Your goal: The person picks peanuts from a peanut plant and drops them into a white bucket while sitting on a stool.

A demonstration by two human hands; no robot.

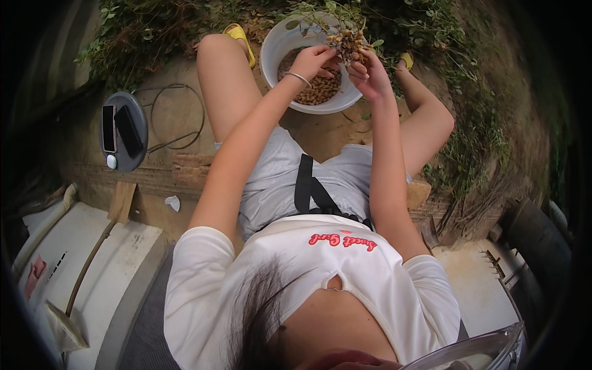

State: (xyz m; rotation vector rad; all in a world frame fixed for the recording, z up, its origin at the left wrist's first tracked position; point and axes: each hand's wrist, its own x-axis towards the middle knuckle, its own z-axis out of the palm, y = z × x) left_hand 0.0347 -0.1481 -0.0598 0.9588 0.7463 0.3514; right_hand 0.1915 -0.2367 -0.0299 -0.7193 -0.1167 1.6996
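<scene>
A pulled-up peanut plant (349, 44) is held over a white plastic bucket (273, 51), its soil-covered pods and roots clustered between my hands. My right hand (367, 71) grips this cluster from the right, fingers curled around its lower side. From the left, my left hand (319, 62), with a silver bangle (299, 79) at the wrist, pinches at the edge of the same pods. What exactly lies between its fingertips is too small to tell. Loose peanut pods (319, 92) cover the bucket's bottom, partly hidden by my left hand. The plant's leafy stems hang over the far rim.
Heaped peanut vines (143, 41) lie beyond the bucket and along the right (476, 152). Left of my leg, a round grey stool (124, 162) carries two phones and a small white case. A wire hoop (178, 115), bricks (190, 169) and white slabs (120, 249) are nearby.
</scene>
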